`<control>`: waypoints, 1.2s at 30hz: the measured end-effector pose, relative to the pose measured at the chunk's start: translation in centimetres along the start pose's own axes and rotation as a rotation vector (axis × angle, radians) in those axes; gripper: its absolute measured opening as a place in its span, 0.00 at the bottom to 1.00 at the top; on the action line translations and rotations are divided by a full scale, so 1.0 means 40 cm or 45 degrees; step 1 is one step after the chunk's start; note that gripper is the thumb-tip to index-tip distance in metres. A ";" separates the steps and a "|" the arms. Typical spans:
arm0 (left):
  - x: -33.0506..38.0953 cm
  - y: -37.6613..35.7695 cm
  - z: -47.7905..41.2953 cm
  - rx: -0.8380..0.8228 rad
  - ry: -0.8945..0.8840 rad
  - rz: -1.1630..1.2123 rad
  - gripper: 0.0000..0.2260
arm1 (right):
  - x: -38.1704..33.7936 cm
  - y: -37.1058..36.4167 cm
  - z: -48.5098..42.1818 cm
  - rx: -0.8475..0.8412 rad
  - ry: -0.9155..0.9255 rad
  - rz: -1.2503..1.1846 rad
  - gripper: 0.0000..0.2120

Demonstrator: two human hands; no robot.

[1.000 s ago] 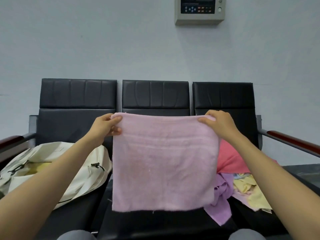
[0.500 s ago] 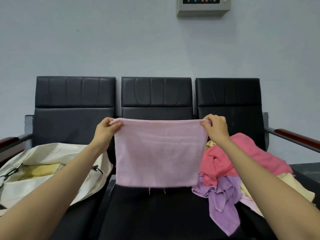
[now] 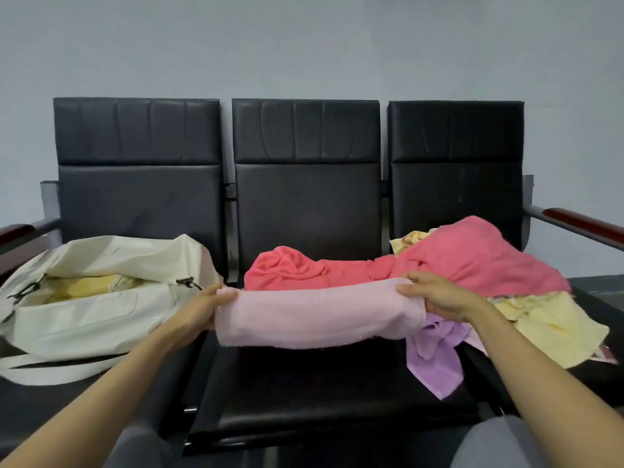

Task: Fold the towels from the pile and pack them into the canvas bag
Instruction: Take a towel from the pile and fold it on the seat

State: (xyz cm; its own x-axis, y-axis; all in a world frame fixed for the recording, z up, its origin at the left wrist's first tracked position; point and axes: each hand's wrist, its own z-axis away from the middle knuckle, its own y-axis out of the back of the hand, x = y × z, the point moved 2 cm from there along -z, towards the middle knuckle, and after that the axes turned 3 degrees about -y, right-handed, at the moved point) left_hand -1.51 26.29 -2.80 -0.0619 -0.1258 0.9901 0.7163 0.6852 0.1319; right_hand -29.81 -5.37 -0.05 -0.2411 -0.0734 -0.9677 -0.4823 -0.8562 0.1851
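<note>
2 hands hold 1 pale pink towel (image 3: 317,312) over the middle seat (image 3: 320,393) of a black bench. The towel is soft terry cloth, folded into a long band that sags a little in its middle, and its lower edge hangs free above the seat. The left hand (image 3: 202,307) pinches the left end, with the thumb on top. The right hand (image 3: 439,295) grips the right end, with the fingers curled over the upper edge. The 2 hands are well apart, 1 at each end.

Just behind the towel and to its right lies the pile (image 3: 506,298) of loose, crumpled cloths. A big coral-red towel (image 3: 456,261) lies on top and reaches onto the back of the middle seat. A purple towel (image 3: 435,359) hangs down at the front, and a pale yellow towel (image 3: 557,329) spreads over the right seat.

On the left seat lies the canvas bag (image 3: 101,315), cream, stiff and wrinkled, with its mouth open upward. Inside it a yellow cloth (image 3: 84,288) lies flat. The bag's right end is near the left hand.

The bench has 3 seats of smooth black padding and a brown armrest (image 3: 580,224) at the right end. The black surface of the middle seat shows below the towel and in front of it.
</note>
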 end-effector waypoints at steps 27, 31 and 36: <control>-0.220 -0.036 -0.210 0.128 0.218 -0.571 0.12 | 0.248 -0.047 -0.304 0.396 -0.053 0.904 0.09; -0.210 -0.049 -0.210 0.180 0.102 -1.072 0.12 | 0.263 -0.067 -0.305 0.471 0.038 1.191 0.11; -0.231 -0.023 -0.209 0.002 0.460 -0.887 0.29 | 0.240 -0.145 -0.274 0.554 0.265 1.430 0.11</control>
State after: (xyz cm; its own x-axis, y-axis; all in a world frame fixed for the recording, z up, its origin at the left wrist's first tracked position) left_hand 4.22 20.81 -12.46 -0.2661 -0.7525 0.6024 0.5948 0.3636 0.7169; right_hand -20.09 -6.71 -12.27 -0.5852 -0.7763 -0.2345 -0.3437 -0.0245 0.9388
